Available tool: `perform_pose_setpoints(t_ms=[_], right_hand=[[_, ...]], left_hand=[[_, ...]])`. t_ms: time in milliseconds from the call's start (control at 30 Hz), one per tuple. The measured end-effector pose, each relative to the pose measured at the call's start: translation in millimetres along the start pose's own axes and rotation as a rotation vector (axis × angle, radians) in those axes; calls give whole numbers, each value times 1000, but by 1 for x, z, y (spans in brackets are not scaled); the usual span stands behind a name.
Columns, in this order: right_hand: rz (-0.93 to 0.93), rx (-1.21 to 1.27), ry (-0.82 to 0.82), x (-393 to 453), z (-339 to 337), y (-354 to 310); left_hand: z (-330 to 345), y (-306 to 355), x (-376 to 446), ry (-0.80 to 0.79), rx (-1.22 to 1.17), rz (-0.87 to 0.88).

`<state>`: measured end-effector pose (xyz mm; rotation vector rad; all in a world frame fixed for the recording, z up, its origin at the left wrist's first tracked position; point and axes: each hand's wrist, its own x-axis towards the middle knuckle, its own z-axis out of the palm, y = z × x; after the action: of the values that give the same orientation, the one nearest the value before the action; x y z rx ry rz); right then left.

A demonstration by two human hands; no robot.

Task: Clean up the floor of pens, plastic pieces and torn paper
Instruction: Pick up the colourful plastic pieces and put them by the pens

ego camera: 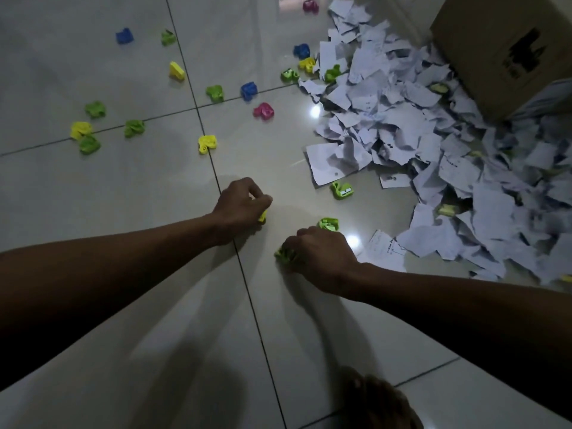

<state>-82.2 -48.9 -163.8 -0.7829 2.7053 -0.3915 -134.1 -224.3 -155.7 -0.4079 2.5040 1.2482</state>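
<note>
- two hands down on the floor (123,196) at once: left hand (240,202) is curled round a yellow piece (263,215), only a sliver of it showing under the fingers; right hand (318,258) is clenched over a green piece (284,253) that pokes out at its left side.
- both pieces look to be at floor level, so i judge the step as the pinch-and-lift, not yet carried off.
- to do it well: close the fingers fully under each piece before lifting. the tile is glossy and the plastic probably slides instead of seating if nudged sideways.
- next nearest: another green piece (328,224) just beyond the right hand's knuckles, and a green sharpener-like piece (342,190) near the edge of the torn paper (433,144). sweep those w/ the right hand while it's there, if the palm has room.
- the left hand should work outward to the scattered pieces, e.g. yellow one (207,144) on the grout line, then the far green/blue/pink lot.
- cardboard box (507,48) sits at the top right behind the paper heap; prob the drop spot, can't tell for sure.
- some pieces are half buried in the paper, so lift paper in handfuls & check underneath.
- no pens visible from here.
</note>
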Motion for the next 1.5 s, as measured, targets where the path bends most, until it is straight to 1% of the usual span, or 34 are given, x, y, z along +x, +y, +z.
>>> perform_pose_setpoints(t_ms=[100,133,200,300,367,433,500,567,733,767,833,900,967,1067,1100,1167,1267,1400,1467,1500], right_hand=[[55,143,5,-8,-2,6],[85,211,18,-12,-5,8],[182,375,94,-20,-14,13],[473,806,239,-34,-37,25],[631,1159,204,-48,-52,39],[730,1453,135,-63,-61,52],[811,1643,117,-77,-64,58],[847,1733,111,-90,-65,61],[865,1603,50,-108,-52,54],[869,1581,29,-107,-48,52],[862,1542,11,-103,-40,51],[861,1485,42,-97,-34,51],[830,1300,88,-91,-29,48],[668,781,139,-89,-21,40],[608,621,135,-90,-17,37],[502,420,86,-90,-11,30],[440,293,82,-86,1,25],[430,268,111,-84,11,25],[402,237,114,-85,10,25],[394,248,112,-85,7,26]], left_hand=[[-1,11,-9,-142,-278,-220],[-2,15,-11,-173,-340,-272],[-2,24,-13,-215,-421,-339],[0,33,-15,-287,-411,-360],[5,40,-17,-340,-390,-364],[11,49,-20,-400,-371,-363],[15,58,-23,-469,-321,-349],[18,65,-26,-493,-238,-312],[26,75,-30,-531,194,-97],[29,78,-30,-518,273,-50],[37,81,-28,-410,424,74],[46,80,-24,-267,530,178],[55,73,-23,-193,549,232],[68,62,-26,-186,604,344],[71,61,-27,-192,646,378],[74,59,-30,-199,729,408],[78,52,-32,-191,757,426],[86,43,-38,-141,713,446],[87,37,-35,-136,657,440],[86,34,-32,-147,591,418]])
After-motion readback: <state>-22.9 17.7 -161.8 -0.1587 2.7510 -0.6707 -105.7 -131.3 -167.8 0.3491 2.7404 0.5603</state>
